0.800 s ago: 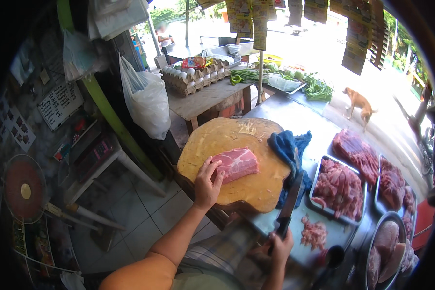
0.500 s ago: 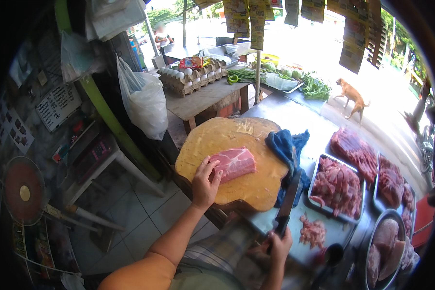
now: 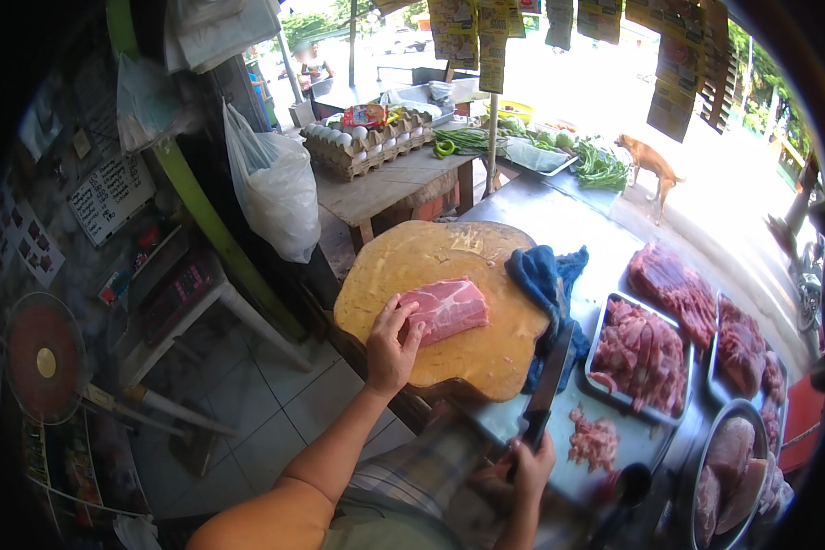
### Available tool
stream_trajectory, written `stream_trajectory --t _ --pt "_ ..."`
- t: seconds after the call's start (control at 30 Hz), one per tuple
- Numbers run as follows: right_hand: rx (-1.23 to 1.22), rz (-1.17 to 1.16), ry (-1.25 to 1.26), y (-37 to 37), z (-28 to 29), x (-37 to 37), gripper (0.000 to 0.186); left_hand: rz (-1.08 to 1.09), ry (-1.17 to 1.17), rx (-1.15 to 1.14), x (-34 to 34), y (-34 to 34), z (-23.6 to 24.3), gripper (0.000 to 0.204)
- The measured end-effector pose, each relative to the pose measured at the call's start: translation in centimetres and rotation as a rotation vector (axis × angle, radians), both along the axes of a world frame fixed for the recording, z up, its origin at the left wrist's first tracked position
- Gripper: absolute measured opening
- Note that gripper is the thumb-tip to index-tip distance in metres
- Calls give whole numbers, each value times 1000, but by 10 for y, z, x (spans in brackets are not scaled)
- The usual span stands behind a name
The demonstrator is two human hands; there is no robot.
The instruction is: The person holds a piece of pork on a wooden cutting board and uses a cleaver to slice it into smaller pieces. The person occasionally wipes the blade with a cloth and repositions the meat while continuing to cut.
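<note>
A pink slab of raw meat (image 3: pixel 449 308) lies on a round yellow wooden chopping block (image 3: pixel 449 275). My left hand (image 3: pixel 391 346) rests on the near left end of the slab, fingers curled over it. My right hand (image 3: pixel 528 462) grips the dark handle of a large cleaver (image 3: pixel 548 374), whose blade points away from me along the block's right edge, off the meat. A blue cloth (image 3: pixel 548 280) is bunched against the block's right side.
Metal trays of cut red meat (image 3: pixel 646 353) and a bowl of pale meat (image 3: pixel 731 467) fill the steel counter at right. Small meat scraps (image 3: pixel 594 440) lie near my right hand. Egg cartons (image 3: pixel 362 145), greens (image 3: pixel 596 165) and a white plastic bag (image 3: pixel 275 188) stand behind; a dog (image 3: pixel 649 160) is outside.
None of note: my left hand stays on the meat and my right hand keeps the cleaver beside the block; only my head has shifted slightly.
</note>
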State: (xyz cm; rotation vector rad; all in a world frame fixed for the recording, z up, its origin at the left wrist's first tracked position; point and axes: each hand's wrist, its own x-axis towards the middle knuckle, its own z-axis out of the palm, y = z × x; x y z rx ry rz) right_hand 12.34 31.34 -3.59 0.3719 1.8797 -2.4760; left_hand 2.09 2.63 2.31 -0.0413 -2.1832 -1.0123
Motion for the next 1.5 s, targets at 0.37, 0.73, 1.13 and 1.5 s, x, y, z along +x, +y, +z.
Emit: stream_trajectory --t 0.37,0.73,1.13,1.5 --pt "-8 10 -1 0 -4 -1 37 45 14 49 2 4 5 26" --pt "66 -40 -37 -4 -8 1 43 8 29 -17 1 2 4 23" --pt "242 -73 -18 -8 -24 0 54 12 -17 -89 -7 -11 -11 28" --pt "417 -138 82 -11 -28 -2 47 -30 -8 -113 -16 -21 -20 30"
